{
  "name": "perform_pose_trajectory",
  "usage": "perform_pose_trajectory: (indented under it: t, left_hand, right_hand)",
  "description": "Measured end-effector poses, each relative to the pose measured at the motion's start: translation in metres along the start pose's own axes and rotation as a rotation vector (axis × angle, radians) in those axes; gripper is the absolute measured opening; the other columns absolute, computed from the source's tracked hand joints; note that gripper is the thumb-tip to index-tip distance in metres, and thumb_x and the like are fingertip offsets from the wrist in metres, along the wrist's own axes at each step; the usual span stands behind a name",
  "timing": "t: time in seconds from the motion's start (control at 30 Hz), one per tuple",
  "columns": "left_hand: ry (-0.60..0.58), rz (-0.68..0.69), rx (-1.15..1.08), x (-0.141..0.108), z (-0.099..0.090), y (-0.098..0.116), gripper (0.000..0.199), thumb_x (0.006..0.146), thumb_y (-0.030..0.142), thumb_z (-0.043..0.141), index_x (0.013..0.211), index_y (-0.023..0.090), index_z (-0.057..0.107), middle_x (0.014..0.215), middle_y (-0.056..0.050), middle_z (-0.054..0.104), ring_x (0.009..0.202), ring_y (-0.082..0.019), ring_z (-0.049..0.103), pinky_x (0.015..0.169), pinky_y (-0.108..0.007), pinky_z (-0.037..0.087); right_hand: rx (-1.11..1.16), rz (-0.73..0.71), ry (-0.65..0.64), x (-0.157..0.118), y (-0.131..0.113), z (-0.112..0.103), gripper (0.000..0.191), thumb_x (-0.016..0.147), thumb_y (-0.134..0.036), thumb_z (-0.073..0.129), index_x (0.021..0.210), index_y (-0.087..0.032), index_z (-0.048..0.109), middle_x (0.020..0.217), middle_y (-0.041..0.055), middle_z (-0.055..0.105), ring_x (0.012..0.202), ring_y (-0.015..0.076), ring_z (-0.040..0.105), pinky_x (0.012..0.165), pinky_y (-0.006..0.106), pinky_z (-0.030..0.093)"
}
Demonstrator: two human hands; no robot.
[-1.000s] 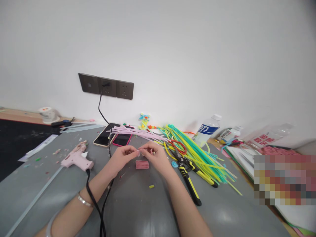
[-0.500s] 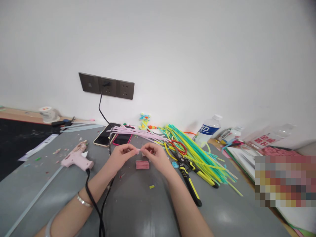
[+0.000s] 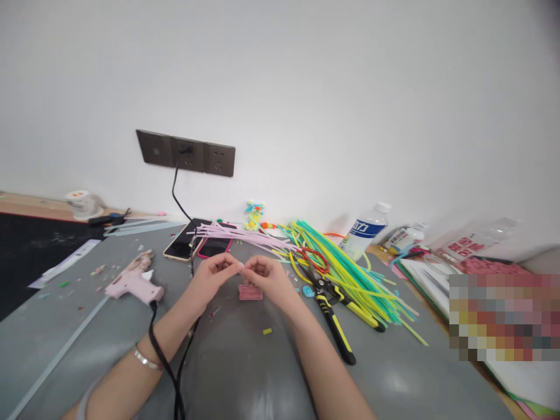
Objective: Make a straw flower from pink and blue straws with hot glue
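Above the grey table, my left hand and my right hand meet at the fingertips, both closed in a pinch. A small pale pink piece shows between them, mostly covered by the fingers. Just below my right hand lies a ridged pink block, its top right partly hidden by that hand. Behind the hands stretches a bunch of pale pink strips. To the right of my right hand are black-and-yellow pliers and red-handled scissors.
A pink glue gun lies left, its black cord running under my left forearm. Two phones lie behind. Green and yellow strips spread right, near a bottle. A yellow scrap lies in front.
My fingertips have come closer together, and less of the pale pink piece shows between them. My right hand now covers part of the pink block. The whole view has shifted slightly.
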State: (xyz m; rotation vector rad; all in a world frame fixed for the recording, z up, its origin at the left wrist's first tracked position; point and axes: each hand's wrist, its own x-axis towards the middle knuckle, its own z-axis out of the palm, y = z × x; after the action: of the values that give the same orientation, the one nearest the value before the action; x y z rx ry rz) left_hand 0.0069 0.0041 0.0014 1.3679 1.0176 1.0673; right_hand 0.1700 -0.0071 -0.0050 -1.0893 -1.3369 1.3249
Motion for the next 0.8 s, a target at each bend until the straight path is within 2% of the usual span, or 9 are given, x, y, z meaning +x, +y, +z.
perform_pose_trajectory:
  t: [0.23, 0.3, 0.43, 0.57, 0.7, 0.8]
  left_hand:
    - [0.044, 0.021, -0.068, 0.000, 0.002, -0.004, 0.028, 0.070, 0.043, 0.074, 0.062, 0.018, 0.065, 0.058, 0.002, 0.053, 0.057, -0.012, 0.042, 0.054, -0.024, 0.032]
    - [0.052, 0.013, -0.085, 0.001, 0.002, -0.006, 0.031, 0.069, 0.046, 0.075, 0.063, 0.017, 0.065, 0.059, 0.002, 0.054, 0.056, -0.011, 0.041, 0.053, -0.023, 0.031]
    - [0.011, -0.018, -0.054, 0.002, 0.001, -0.007, 0.035, 0.073, 0.051, 0.072, 0.071, 0.016, 0.068, 0.058, 0.003, 0.050, 0.051, -0.009, 0.033, 0.048, -0.023, 0.023]
    - [-0.026, -0.039, 0.018, 0.002, 0.001, -0.004, 0.035, 0.073, 0.050, 0.072, 0.082, 0.017, 0.074, 0.059, 0.002, 0.054, 0.053, -0.011, 0.038, 0.049, -0.023, 0.026]
    - [-0.077, -0.009, 0.076, 0.002, 0.001, -0.005, 0.029, 0.071, 0.047, 0.072, 0.076, 0.018, 0.075, 0.057, 0.000, 0.059, 0.053, -0.013, 0.044, 0.049, -0.023, 0.031]
    - [-0.115, 0.045, 0.104, 0.004, -0.001, -0.009, 0.025, 0.072, 0.043, 0.072, 0.069, 0.018, 0.074, 0.064, -0.003, 0.067, 0.060, -0.016, 0.053, 0.057, -0.025, 0.040]
  right_hand:
    - [0.199, 0.092, -0.030, -0.001, 0.003, 0.007, 0.040, 0.063, -0.051, 0.081, 0.073, -0.017, 0.062, 0.065, 0.0013, 0.069, 0.053, 0.0106, 0.057, 0.056, 0.023, 0.044]
    - [0.226, 0.110, -0.017, -0.001, 0.002, 0.008, 0.041, 0.062, -0.052, 0.081, 0.074, -0.017, 0.062, 0.065, 0.0010, 0.068, 0.053, 0.0104, 0.057, 0.056, 0.023, 0.043]
    - [0.146, 0.068, 0.035, -0.001, -0.001, 0.004, 0.041, 0.064, -0.053, 0.080, 0.072, -0.017, 0.062, 0.062, -0.0017, 0.062, 0.052, 0.0086, 0.049, 0.052, 0.022, 0.036]
    - [-0.041, 0.008, -0.008, -0.002, -0.006, -0.008, 0.039, 0.071, -0.053, 0.075, 0.070, -0.016, 0.063, 0.060, -0.0040, 0.055, 0.052, 0.0082, 0.041, 0.052, 0.023, 0.030]
    - [-0.110, 0.035, -0.103, -0.004, -0.005, -0.016, 0.039, 0.071, -0.052, 0.075, 0.070, -0.015, 0.064, 0.062, -0.0025, 0.059, 0.055, 0.0096, 0.047, 0.056, 0.024, 0.035]
    - [-0.071, 0.064, -0.149, -0.004, -0.003, -0.018, 0.035, 0.069, -0.048, 0.077, 0.073, -0.016, 0.065, 0.067, -0.0011, 0.063, 0.059, 0.0113, 0.053, 0.060, 0.025, 0.039]
